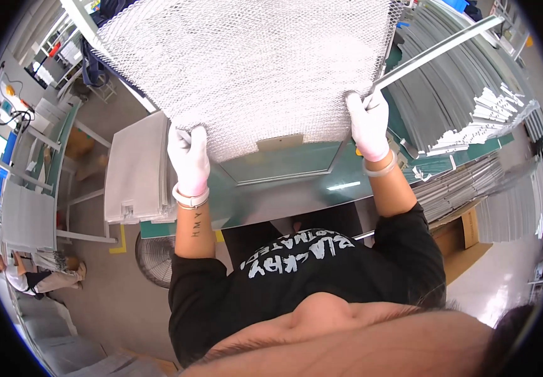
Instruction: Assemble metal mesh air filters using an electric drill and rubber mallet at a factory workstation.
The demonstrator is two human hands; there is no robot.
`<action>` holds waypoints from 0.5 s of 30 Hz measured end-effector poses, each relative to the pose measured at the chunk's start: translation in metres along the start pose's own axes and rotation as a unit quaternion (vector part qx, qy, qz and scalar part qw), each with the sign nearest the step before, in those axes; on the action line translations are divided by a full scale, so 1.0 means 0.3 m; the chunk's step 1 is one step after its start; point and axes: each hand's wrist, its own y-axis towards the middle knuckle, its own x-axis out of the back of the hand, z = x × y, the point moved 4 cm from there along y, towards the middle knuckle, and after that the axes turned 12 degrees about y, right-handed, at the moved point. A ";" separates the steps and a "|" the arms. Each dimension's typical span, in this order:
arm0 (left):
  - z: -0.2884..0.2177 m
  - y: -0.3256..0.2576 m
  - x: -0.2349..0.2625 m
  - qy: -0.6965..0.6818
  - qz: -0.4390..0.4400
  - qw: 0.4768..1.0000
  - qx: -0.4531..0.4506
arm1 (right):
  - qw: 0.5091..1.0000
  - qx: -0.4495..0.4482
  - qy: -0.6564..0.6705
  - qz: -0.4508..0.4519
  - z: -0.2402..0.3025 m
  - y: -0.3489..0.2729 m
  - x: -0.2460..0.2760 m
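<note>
A large silvery expanded-metal mesh sheet [252, 69] is held up in front of me, tilted over the worktable. My left hand [189, 160], in a white glove, is closed on its near left edge. My right hand [370, 125], gloved too, pinches its near right edge. From beside the right fingers a long pale metal strip [438, 53] runs up to the right; whether they grip it too I cannot tell. Below the sheet, a thin metal frame [290, 177] lies on the green tabletop [252, 210]. A small beige tab [280, 143] shows at the sheet's near edge.
At the left of the table stands a stack of pale mesh panels [136, 166]. Many grey strips [454, 94] are piled on the right, above an open cardboard box [463, 248]. A floor fan [154, 259] is at lower left; farther left another person [38, 273] sits.
</note>
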 end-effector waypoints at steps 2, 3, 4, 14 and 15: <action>0.017 -0.005 0.007 -0.007 0.016 1.000 0.024 | 1.000 -0.013 -0.013 -0.002 -0.021 -0.009 0.015; 0.040 -0.016 0.004 -0.006 0.017 0.999 0.027 | 1.000 0.002 -0.007 0.007 -0.028 -0.020 0.018; 0.062 -0.027 0.004 0.000 0.011 1.000 0.023 | 1.000 0.017 0.001 0.017 -0.036 -0.032 0.020; 0.184 -0.107 0.018 0.008 0.095 0.994 0.055 | 0.985 -0.085 0.033 0.146 -0.138 -0.074 0.075; 0.169 -0.094 0.027 0.007 0.095 0.994 0.052 | 0.985 -0.081 0.033 0.146 -0.127 -0.064 0.090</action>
